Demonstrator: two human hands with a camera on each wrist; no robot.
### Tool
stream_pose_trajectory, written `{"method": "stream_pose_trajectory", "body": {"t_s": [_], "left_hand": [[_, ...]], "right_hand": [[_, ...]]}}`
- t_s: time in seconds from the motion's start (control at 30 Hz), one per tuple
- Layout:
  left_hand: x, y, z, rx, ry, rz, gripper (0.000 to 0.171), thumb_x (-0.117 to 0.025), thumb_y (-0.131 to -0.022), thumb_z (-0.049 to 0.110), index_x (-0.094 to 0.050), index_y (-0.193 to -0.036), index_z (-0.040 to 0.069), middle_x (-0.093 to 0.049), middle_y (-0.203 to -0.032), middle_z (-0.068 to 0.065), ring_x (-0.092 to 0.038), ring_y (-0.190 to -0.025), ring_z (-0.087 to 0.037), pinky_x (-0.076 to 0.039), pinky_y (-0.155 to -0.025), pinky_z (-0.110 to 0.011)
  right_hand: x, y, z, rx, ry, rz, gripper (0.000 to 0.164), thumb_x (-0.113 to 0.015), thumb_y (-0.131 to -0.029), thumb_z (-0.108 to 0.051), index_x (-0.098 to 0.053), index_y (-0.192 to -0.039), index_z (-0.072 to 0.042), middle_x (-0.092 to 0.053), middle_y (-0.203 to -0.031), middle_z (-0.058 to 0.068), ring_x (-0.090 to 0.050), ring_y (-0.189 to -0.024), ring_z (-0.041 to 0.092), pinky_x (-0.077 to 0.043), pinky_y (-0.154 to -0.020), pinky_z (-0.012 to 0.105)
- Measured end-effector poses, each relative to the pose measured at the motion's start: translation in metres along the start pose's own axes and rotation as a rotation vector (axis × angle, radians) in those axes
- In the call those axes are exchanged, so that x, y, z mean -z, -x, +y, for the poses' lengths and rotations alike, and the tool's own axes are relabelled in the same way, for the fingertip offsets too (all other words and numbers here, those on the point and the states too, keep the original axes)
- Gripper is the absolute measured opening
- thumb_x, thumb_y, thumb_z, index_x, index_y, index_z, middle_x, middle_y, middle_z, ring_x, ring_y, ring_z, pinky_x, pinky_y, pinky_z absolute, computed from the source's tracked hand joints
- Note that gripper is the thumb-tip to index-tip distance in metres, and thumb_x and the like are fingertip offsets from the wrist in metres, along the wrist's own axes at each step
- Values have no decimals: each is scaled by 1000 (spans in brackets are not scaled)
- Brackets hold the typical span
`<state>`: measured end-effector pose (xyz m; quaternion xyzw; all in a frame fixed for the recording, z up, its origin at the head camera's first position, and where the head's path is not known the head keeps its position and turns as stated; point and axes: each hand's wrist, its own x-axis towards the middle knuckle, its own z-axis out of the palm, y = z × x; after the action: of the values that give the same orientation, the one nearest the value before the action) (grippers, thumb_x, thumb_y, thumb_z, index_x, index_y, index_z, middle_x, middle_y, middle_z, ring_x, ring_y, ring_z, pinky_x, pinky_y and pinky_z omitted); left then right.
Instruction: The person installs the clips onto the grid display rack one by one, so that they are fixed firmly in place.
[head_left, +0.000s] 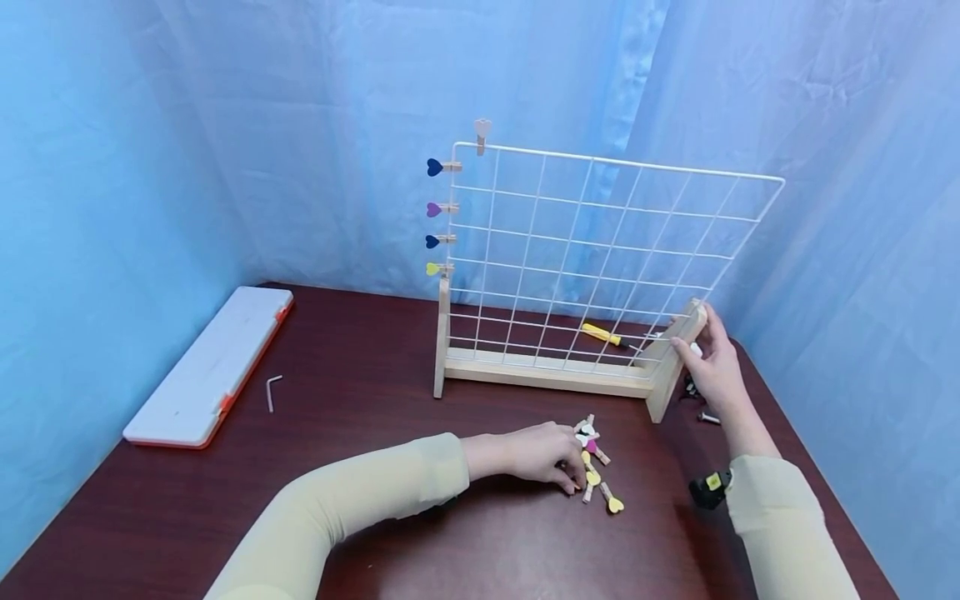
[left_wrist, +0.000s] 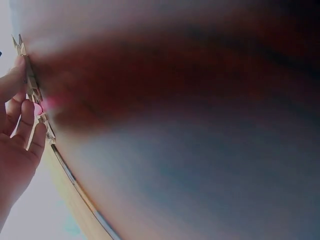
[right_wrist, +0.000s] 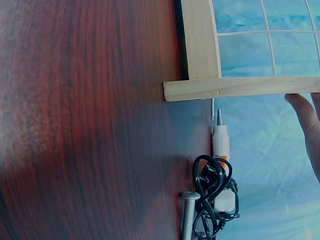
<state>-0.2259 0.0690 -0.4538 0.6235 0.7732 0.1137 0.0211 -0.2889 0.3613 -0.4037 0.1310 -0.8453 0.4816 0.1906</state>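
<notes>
My left hand (head_left: 546,454) is low over a small pile of wooden clothespins with heart tops. Thumb and forefinger pinch at a clothespin with a bit of orange (head_left: 576,488), mostly hidden by the fingers. Beside them lie a yellow-heart clothespin (head_left: 613,503), a magenta one (head_left: 594,449) and several others. My right hand (head_left: 716,371) grips the right upright (head_left: 667,375) of a wooden stand, thumb on the near side. The stand holds a white wire grid (head_left: 573,250), leaning back. Several heart clothespins, among them a purple one (head_left: 435,210), are clipped along its left edge, and a white-heart one (head_left: 482,133) on top.
A flat white case with orange edging (head_left: 210,367) and a hex key (head_left: 271,393) lie at the left. Behind the grid is a yellow-handled screwdriver (head_left: 602,335). Right of the stand lie a bolt (right_wrist: 189,215) and a bundled black cord (right_wrist: 212,187).
</notes>
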Motion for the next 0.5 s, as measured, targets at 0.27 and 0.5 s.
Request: {"method": "stream_pose_trajectory", "body": {"t_s": [0.27,0.5], "left_hand": [[5,5,-2,-17,78,41,8,-66,-79,31,-71,-82,24,-60,-79,17,-47,-81,4,-35,-72,-7],[9,12,-5,98,163,132,4,-66,-78,23,-69,-76,24,-60,-73,20,-47,-65,9,-35,-61,-4]], "right_hand": [[1,2,-1,-13,6,-11,69,-54,-88,-16,-13,-141,-34,-42,-133,16,-39,-122,9,-40,-77,5],[1,0,2,19,-14,-1,69,-55,-88,-12,-15,-142,-27,-44,-131,20,-41,-118,3,-41,-77,6]]}}
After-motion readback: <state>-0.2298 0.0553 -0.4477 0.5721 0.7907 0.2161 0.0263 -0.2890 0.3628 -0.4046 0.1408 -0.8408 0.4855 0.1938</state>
